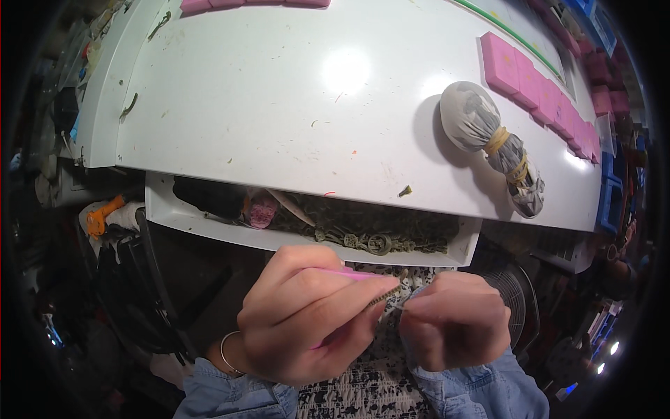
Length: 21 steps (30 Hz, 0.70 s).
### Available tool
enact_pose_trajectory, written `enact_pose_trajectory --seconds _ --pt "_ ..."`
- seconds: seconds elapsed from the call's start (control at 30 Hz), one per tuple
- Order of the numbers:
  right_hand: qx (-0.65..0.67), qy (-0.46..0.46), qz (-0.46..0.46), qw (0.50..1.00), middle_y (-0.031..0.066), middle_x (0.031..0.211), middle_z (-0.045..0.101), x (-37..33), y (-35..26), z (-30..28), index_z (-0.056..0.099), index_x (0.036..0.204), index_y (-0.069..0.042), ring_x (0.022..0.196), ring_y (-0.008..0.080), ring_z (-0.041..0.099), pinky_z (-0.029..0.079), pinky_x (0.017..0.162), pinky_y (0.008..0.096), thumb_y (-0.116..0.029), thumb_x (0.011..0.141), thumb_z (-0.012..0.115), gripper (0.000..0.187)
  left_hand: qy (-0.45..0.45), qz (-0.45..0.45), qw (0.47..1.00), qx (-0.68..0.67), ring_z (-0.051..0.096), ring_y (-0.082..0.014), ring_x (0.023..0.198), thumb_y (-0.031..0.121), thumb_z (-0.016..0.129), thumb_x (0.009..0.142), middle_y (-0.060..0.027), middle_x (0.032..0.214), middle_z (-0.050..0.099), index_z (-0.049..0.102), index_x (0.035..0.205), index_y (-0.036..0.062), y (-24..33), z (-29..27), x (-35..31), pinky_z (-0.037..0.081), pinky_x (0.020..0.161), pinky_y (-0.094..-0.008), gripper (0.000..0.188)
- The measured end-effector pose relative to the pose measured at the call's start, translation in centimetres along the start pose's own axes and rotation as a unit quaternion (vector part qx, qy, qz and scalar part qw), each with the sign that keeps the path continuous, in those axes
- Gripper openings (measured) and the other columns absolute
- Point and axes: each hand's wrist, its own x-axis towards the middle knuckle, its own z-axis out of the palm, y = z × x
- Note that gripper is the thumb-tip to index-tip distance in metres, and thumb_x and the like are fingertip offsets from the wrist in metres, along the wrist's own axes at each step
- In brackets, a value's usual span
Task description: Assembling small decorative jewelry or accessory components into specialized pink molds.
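My left hand [300, 318] is closed around a pink piece [349, 274], mostly hidden by the fingers. Between its thumb and fingertips sits a small brownish-green ridged strip [382, 299]. My right hand [457, 321] is closed in a pinch just to the right, its fingertips a short way from the strip. Whatever the right fingers hold, if anything, is too small to make out. Both hands are over my lap, in front of an open white drawer [199, 225]. Inside the drawer lie several olive-green ring-like pieces [379, 243] and a pink crumbly lump [262, 211].
On the white table [279, 105] lies a grey cloth bundle [471, 115] tied with tan bands. Behind it runs a row of pink blocks [520, 73], with more pink blocks [230, 3] at the far edge. An orange-handled tool [105, 216] is left of the drawer.
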Motion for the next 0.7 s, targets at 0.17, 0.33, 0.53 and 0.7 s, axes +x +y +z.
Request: enact_pose_trajectory --seconds 0.17,0.33,0.53,0.7 --pt "0.007 0.098 0.045 0.994 0.0069 0.056 0.057 -0.9 0.0 0.5 0.064 0.088 0.0 0.043 0.0157 0.052 0.038 0.041 0.0247 0.004 0.06 0.075 0.03 -0.016 -0.011 1.0 -0.007 0.057 -0.0232 0.07 0.003 0.068 0.068 -0.0069 0.08 0.065 0.066 0.086 0.0026 0.0 -0.1 0.0 0.049 0.063 -0.0313 0.018" --pt "0.002 0.091 0.001 0.996 0.0077 0.057 0.058 -0.4 0.0 0.7 0.063 0.089 0.001 0.043 0.0155 0.052 0.038 0.041 0.0248 0.005 0.06 0.075 0.032 -0.02 -0.02 0.999 -0.026 0.058 -0.0239 0.071 0.002 0.067 0.068 -0.0078 0.081 0.066 0.066 0.087 0.0026 0.1 -0.2 -0.1 0.049 0.064 -0.0313 0.018" --pt "-0.021 0.024 -0.013 0.999 0.0072 0.055 0.056 0.2 0.3 0.4 0.065 0.09 -0.003 0.041 0.015 0.05 0.037 0.041 0.0257 0.004 0.059 0.076 0.033 -0.039 -0.068 0.994 -0.075 0.06 -0.0243 0.072 0.0 0.066 0.069 -0.0094 0.08 0.066 0.066 0.087 0.0026 -0.1 -0.5 -0.1 0.05 0.065 -0.0303 0.019" --pt "-0.017 0.096 0.058 0.994 0.0055 0.053 0.054 -0.8 -0.2 0.7 0.066 0.091 -0.005 0.041 0.0157 0.049 0.037 0.041 0.0257 0.001 0.059 0.076 0.033 -0.052 -0.07 0.993 -0.085 0.06 -0.0236 0.072 -0.001 0.066 0.069 -0.0095 0.079 0.066 0.066 0.088 0.0025 0.1 -0.4 0.1 0.05 0.065 -0.03 0.02"
